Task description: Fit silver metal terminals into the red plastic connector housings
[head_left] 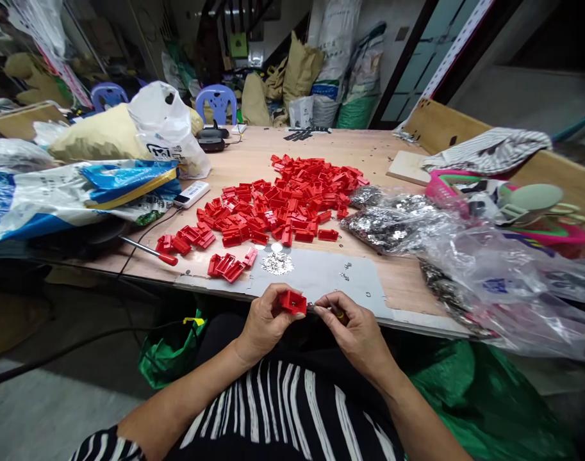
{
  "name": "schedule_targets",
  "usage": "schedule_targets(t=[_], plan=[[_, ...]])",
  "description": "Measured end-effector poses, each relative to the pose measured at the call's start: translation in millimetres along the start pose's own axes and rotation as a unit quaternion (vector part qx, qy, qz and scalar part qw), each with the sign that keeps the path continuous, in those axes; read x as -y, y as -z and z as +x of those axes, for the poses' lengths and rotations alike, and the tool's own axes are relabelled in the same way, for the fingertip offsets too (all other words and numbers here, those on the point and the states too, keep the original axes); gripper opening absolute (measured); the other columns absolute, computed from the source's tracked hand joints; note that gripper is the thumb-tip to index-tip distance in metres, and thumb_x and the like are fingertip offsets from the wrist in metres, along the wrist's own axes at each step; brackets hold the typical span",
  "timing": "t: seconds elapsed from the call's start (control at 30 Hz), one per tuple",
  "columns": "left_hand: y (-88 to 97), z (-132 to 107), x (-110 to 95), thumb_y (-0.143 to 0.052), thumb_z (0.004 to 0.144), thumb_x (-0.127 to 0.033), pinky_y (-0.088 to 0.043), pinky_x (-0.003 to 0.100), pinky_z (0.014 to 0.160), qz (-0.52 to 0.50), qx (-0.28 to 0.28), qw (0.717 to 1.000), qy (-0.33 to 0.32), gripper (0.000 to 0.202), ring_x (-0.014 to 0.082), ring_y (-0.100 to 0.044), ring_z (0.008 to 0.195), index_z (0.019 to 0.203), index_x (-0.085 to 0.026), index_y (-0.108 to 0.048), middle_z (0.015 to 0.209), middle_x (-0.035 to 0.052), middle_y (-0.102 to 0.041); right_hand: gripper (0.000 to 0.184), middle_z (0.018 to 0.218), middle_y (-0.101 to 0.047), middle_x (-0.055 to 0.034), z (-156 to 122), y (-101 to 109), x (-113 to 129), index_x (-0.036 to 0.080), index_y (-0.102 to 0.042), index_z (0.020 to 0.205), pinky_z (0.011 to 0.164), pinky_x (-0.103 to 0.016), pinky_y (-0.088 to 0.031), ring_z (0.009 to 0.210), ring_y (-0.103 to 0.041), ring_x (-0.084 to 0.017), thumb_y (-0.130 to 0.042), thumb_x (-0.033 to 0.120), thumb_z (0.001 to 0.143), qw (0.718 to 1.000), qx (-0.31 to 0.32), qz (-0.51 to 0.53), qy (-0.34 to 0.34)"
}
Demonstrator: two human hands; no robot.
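In the head view, my left hand is closed around a red plastic housing, its hollow side turned toward my right hand. My right hand is closed in a pinch beside it, fingertips almost at the housing. A small tool with a yellow-and-dark handle lies in that hand; its kind is mostly hidden by the fingers. Something tiny and metallic shows at the fingertips. Past my hands, a pile of flat silvery metal pieces rests on a grey mat, near a few red housings.
A large heap of red housings covers the middle of the wooden table. Clear bags of metal parts and a pink basket stand right. Packed bags and a red-tipped rod are left.
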State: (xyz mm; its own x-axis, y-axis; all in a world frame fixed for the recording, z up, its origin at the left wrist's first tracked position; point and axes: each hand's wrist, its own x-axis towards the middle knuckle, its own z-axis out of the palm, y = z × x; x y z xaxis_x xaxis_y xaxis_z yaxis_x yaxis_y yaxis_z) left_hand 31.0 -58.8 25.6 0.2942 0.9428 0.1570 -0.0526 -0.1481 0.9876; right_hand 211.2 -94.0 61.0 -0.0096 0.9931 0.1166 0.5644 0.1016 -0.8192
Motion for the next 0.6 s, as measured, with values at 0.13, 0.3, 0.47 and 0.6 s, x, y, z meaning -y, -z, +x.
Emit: schedule_targets(t=[0.13, 0.3, 0.47, 0.6], plan=[[-0.7, 0, -7, -0.073, 0.074, -0.024, -0.05, 0.027, 0.081, 0.007, -0.004, 1.0, -0.011, 0.031, 0.0151, -0.066, 0.086, 0.101, -0.021, -0.059, 0.095, 0.0016, -0.069, 0.012, 0.069, -0.061, 0.0017, -1, 0, 4, 0.021, -0.06, 0.086, 0.057, -0.023, -0.039, 0.059, -0.051, -0.012, -0.055, 0.031, 0.089, 1.0, 0.002, -0.011, 0.021], [-0.7, 5, -18, -0.066, 0.08, -0.035, -0.051, 0.024, 0.059, -0.233, 0.048, 0.957, 0.163, 0.045, 0.0146, -0.065, 0.067, 0.12, -0.02, -0.051, 0.082, 0.0018, -0.064, 0.012, 0.068, -0.061, 0.0013, 0, 6, 5, 0.021, -0.061, 0.087, 0.053, -0.023, -0.039, 0.055, -0.051, -0.012, -0.056, 0.032, 0.089, 0.998, -0.052, -0.02, 0.027], [0.5, 5, -18, -0.057, 0.086, -0.038, -0.048, 0.02, 0.047, -0.374, 0.093, 0.885, 0.261, 0.041, 0.0139, -0.064, 0.056, 0.118, -0.012, -0.054, 0.074, 0.0058, -0.064, 0.009, 0.072, -0.064, 0.0003, 7, 3, 4, 0.021, -0.062, 0.089, 0.057, -0.023, -0.042, 0.058, -0.055, -0.012, -0.056, 0.028, 0.089, 0.996, -0.045, -0.021, 0.078], [0.9, 3, -15, -0.057, 0.086, -0.033, -0.046, 0.019, 0.042, -0.412, 0.097, 0.856, 0.297, 0.03, 0.014, -0.063, 0.05, 0.105, -0.01, -0.059, 0.069, 0.0064, -0.065, 0.007, 0.081, -0.067, -0.0018, 14, 0, 3, 0.021, -0.062, 0.09, 0.063, -0.024, -0.045, 0.067, -0.06, -0.014, -0.054, 0.023, 0.09, 0.991, -0.033, -0.021, 0.124]])
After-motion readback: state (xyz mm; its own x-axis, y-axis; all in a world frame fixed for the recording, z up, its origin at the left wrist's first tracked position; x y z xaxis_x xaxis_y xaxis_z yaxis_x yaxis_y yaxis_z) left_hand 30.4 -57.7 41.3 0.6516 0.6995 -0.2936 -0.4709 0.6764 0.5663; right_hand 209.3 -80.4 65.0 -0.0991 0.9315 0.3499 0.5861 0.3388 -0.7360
